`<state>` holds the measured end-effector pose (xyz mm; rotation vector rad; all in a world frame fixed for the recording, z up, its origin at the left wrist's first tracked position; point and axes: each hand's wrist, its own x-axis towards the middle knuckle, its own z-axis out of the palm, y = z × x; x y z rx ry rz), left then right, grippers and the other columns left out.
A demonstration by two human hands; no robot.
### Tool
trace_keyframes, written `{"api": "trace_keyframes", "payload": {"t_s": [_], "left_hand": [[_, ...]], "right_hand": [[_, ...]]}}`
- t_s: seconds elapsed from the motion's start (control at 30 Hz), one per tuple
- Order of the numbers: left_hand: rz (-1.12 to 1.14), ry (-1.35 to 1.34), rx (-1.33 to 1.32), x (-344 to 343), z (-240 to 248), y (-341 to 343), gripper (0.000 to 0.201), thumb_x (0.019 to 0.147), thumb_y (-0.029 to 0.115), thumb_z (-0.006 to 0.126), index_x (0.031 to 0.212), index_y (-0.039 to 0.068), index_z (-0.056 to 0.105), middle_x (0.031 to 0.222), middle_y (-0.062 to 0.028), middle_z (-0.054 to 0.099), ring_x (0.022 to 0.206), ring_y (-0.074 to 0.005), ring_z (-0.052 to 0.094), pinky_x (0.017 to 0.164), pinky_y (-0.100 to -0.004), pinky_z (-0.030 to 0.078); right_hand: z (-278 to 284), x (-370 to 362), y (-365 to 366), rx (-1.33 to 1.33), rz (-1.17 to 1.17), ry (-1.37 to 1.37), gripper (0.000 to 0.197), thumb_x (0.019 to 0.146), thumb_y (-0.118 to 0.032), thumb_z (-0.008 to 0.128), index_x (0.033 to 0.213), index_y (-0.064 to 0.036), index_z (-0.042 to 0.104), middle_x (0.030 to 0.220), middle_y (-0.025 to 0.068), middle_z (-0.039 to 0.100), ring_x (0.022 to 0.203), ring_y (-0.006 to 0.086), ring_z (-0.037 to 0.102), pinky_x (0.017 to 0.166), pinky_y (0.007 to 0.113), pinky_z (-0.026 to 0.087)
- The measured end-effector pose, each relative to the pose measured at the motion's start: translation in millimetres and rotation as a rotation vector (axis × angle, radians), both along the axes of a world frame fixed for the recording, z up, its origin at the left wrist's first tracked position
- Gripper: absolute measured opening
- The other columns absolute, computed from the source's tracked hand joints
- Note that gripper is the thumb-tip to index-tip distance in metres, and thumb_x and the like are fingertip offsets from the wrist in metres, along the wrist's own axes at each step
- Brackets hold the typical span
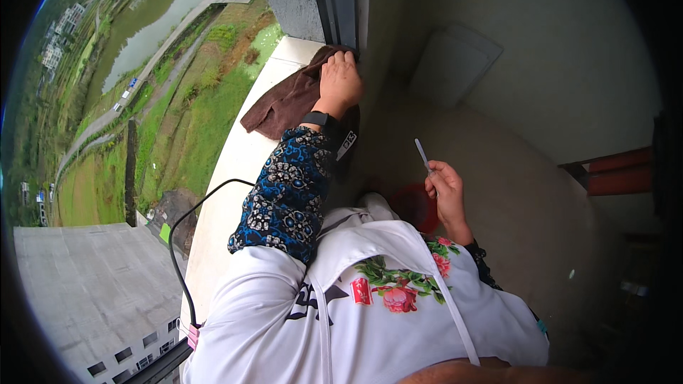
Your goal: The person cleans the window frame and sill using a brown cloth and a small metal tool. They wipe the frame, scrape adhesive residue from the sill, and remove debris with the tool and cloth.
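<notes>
The left hand (pixel 340 82) presses flat on a soft, limp brown cloth (pixel 284 103) on the ledge (pixel 235 163), best bunched anywhere, while the right hand (pixel 446 192) pinches a thin, light blade (pixel 421 153).

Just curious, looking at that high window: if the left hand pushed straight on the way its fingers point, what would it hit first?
Probably the dark window frame. The left hand presses a brown cloth on the pale sill, fingertips already near the frame's base. Depth is hard to judge here.
</notes>
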<state>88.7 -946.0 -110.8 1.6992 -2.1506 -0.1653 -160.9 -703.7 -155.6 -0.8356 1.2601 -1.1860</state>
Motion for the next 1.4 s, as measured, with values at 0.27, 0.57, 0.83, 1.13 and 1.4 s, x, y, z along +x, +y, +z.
{"api": "trace_keyframes", "payload": {"t_s": [0.27,0.57,0.83,1.13,1.4], "left_hand": [[-0.036,-0.122,-0.047,9.8,26.8,41.2,0.032,0.087,0.017,0.058,0.115,0.002,0.06,0.113,-0.0194,0.063,0.108,-0.0364,0.061,0.089,-0.0439,0.054],[-0.284,-0.181,-0.348,16.5,22.0,102.7,0.036,0.082,0.016,0.06,0.117,0.011,0.067,0.125,-0.0102,0.06,0.118,-0.0258,0.055,0.095,-0.038,0.041],[-0.36,-0.272,-0.249,12.0,16.9,105.4,0.027,0.083,0.015,0.057,0.107,0.009,0.069,0.117,-0.0083,0.063,0.116,-0.0235,0.056,0.097,-0.0381,0.04],[-0.414,-0.129,-0.376,16.3,25.9,116.4,0.022,0.088,0.017,0.055,0.103,0.006,0.067,0.106,-0.0098,0.063,0.105,-0.0251,0.058,0.093,-0.0387,0.042],[-0.435,-0.133,-0.254,13.1,46.6,112.9,0.023,0.085,0.018,0.059,0.102,0.006,0.067,0.108,-0.0116,0.063,0.107,-0.0268,0.057,0.094,-0.041,0.041]], "right_hand": [[45.9,6.0,-5.0,-0.057,0.119,0.029,0.022,0.099,-0.005,0.055,0.118,-0.0048,0.065,0.073,-0.0024,0.06,0.062,0.0026,0.05,0.057,0.018,0.039],[123.0,58.7,-100.8,-0.548,0.287,0.54,0.024,0.091,-0.003,0.056,0.111,-0.0047,0.069,0.065,0.0045,0.061,0.059,0.0083,0.056,0.058,0.026,0.045],[114.3,100.2,-173.1,-0.711,0.528,1.132,0.027,0.086,-0.01,0.056,0.108,-0.0092,0.072,0.095,0.0166,0.073,0.09,0.0363,0.069,0.075,0.046,0.056],[100.9,97.0,-185.8,-0.731,0.335,1.387,0.013,0.085,-0.012,0.057,0.094,-0.0104,0.067,0.084,0.014,0.071,0.082,0.0358,0.07,0.069,0.049,0.055],[103.2,119.6,-199.1,-0.627,0.363,1.49,0.015,0.085,-0.012,0.06,0.094,-0.005,0.069,0.088,0.0171,0.072,0.083,0.0373,0.071,0.07,0.049,0.056]]}}
